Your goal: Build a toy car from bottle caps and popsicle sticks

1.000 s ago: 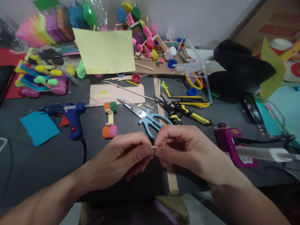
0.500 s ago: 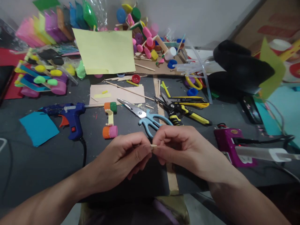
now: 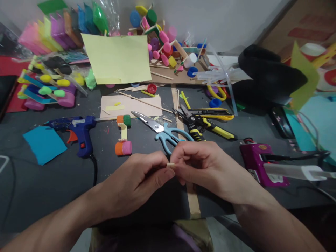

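Two bare hands meet at the front of the desk (image 3: 63, 189), with a short, pale stick (image 3: 170, 164) between their fingertips. We see the right hand (image 3: 204, 169) with its thumb and forefinger pinched together on the stick's right end, which disappears between them. The fingers of the left hand (image 3: 136, 185) are drawn in close at the other end, the thumb lying just below it; we cannot tell whether they grip the stick or merely touch it. The remaining fingers of both hands are curled and largely hidden, and we lose both forearms at the lower edge.

Beyond the hands lie blue-handled scissors (image 3: 159, 128), blades toward the upper left; the right hand covers part of their handles. To their right, pliers (image 3: 193, 119) overlap a yellow-and-black cutter (image 3: 215, 112), so that we cannot trace either outline fully. Left of the scissors stands a small piece with coloured cylinders (image 3: 123, 147) at its ends. The blue glue gun (image 3: 84, 131) overlaps a blue paper (image 3: 46, 145), and its cord (image 3: 94, 168) passes from sight behind the left forearm. A pale yellow sheet (image 3: 118, 59) screens whatever lies behind it. At the right, a black object (image 3: 270, 73) is too dark for us to identify.
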{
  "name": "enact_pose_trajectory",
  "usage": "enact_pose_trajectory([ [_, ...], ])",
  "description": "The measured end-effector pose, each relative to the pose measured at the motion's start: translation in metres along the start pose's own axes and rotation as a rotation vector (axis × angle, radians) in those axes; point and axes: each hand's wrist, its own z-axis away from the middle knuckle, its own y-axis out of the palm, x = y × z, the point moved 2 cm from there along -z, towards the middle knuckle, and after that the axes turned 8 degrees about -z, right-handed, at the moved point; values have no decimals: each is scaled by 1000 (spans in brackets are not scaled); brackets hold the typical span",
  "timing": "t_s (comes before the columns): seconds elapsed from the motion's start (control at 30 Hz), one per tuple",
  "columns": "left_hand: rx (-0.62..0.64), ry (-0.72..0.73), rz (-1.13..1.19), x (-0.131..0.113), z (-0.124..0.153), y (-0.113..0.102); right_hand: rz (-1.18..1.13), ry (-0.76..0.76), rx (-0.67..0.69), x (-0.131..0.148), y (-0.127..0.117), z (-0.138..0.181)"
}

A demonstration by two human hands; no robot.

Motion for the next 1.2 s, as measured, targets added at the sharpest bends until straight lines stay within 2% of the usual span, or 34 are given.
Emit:
enact_pose_trajectory([
  [0.13, -25, 56, -59, -1, 0, 0, -3, 18, 13, 0, -1, 0],
  [0.3, -30, 59, 14, 2, 0, 2, 14, 48, 7, 0, 1, 0],
  [0.4, -82, 77, 52, 5, 1, 4, 4, 45, -8, 0, 1, -1],
  [0.63, -235, 100, 77, 9, 4, 7, 75, -96, -58, 4, -4, 0],
  [0.77, -230, 134, 65, 9, 5, 7, 145, -148, -58, 5, -2, 1],
  [1.03, -240, 146, 43, 10, 4, 9, 146, -185, -118, 4, 4, 1],
  [1.2, -282, 177, 20, 10, 5, 9, 77, -143, -86, 3, 2, 2],
])
